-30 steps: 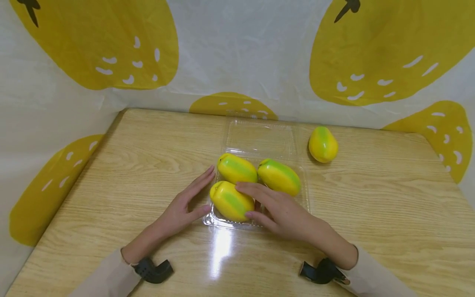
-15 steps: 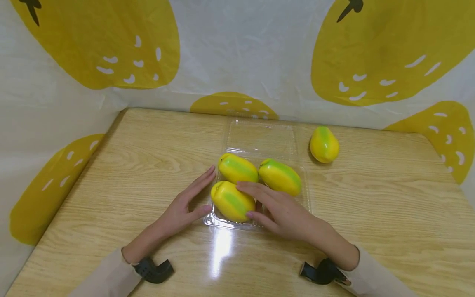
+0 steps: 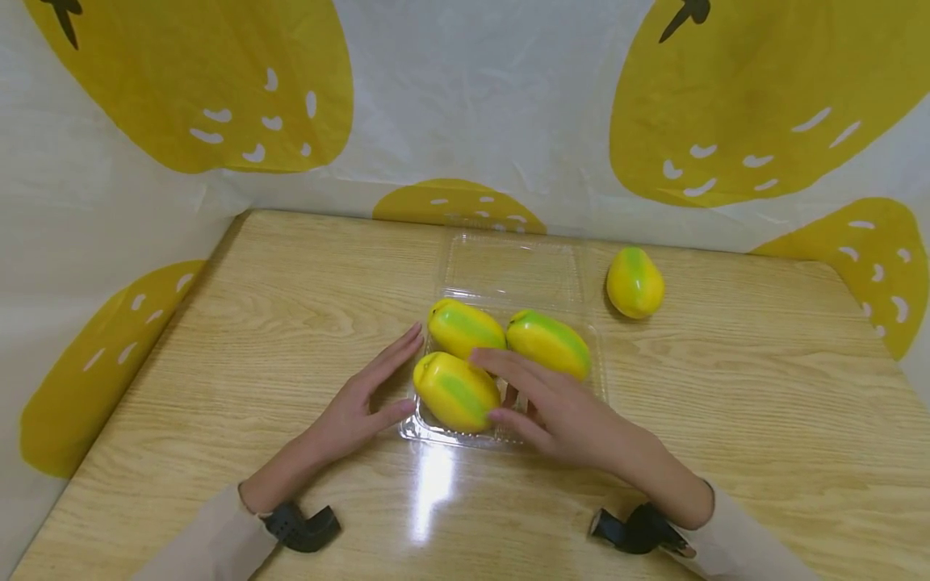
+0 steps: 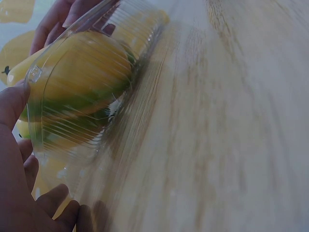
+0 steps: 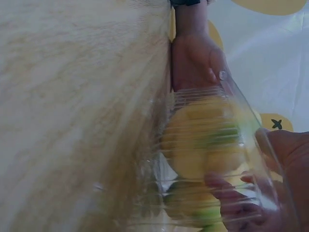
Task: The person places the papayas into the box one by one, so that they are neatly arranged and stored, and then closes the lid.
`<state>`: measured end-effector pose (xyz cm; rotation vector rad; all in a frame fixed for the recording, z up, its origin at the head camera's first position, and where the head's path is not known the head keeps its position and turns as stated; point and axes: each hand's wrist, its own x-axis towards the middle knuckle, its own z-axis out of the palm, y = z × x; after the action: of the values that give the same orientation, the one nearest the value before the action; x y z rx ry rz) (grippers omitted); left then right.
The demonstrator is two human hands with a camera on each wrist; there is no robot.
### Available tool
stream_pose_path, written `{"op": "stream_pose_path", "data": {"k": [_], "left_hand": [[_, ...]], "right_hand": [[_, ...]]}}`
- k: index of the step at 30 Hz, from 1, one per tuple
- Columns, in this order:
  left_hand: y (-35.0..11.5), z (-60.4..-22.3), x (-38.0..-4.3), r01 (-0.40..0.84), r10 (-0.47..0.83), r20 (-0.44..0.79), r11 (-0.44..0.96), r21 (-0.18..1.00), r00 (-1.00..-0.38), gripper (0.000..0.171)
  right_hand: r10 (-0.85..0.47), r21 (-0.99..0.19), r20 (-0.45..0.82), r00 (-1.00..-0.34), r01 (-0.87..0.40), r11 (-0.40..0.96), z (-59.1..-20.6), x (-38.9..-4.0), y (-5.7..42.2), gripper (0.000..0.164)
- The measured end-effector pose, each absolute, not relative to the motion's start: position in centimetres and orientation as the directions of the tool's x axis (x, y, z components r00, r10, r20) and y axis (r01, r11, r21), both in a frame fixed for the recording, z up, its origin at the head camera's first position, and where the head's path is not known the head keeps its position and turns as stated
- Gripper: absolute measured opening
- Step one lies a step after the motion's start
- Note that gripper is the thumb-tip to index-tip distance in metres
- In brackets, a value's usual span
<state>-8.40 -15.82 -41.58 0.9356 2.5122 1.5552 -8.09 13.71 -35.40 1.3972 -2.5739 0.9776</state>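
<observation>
A clear plastic clamshell box (image 3: 603,387) lies on the table with its lid (image 3: 512,262) folded back. In its base sit three yellow papaya-like fruits with green stripes: a front-left one (image 3: 454,395), a back-left one (image 3: 465,327) and a right one (image 3: 550,343). My left hand (image 3: 363,395) rests along the box's left side, fingers fairly straight, thumb at the rim (image 4: 33,96). My right hand (image 3: 555,407) is over the box's right front part, fingers spread and loosely bent beside the front-left fruit; its lower fingers (image 5: 231,198) reach inside the box.
Another such fruit (image 3: 635,282) lies on the wooden table (image 3: 748,387) at the back right, outside the box. A white curtain with yellow fruit prints (image 3: 472,97) hangs behind the table and along its left side.
My right hand has shifted slightly right, its thumb and index finger easing off the front-left papaya-like fruit. That fruit stays in the box, and my left hand has not moved.
</observation>
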Motion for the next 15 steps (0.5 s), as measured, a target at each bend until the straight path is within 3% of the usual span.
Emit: {"op": "stream_pose_path", "data": {"k": [9, 15], "left_hand": [[-15.8, -41.7, -8.5, 0.468, 0.514, 0.266, 0.315, 0.826, -0.816, 0.071], [-15.8, -41.7, -8.5, 0.472, 0.514, 0.271, 0.314, 0.824, -0.814, 0.071]], "right_hand": [[-0.657, -0.556, 0.375, -0.654, -0.726, 0.405, -33.9, -8.3, 15.0, 0.054], [-0.611, -0.517, 0.474, -0.634, -0.762, 0.390, -33.4, -9.3, 16.6, 0.047]]}}
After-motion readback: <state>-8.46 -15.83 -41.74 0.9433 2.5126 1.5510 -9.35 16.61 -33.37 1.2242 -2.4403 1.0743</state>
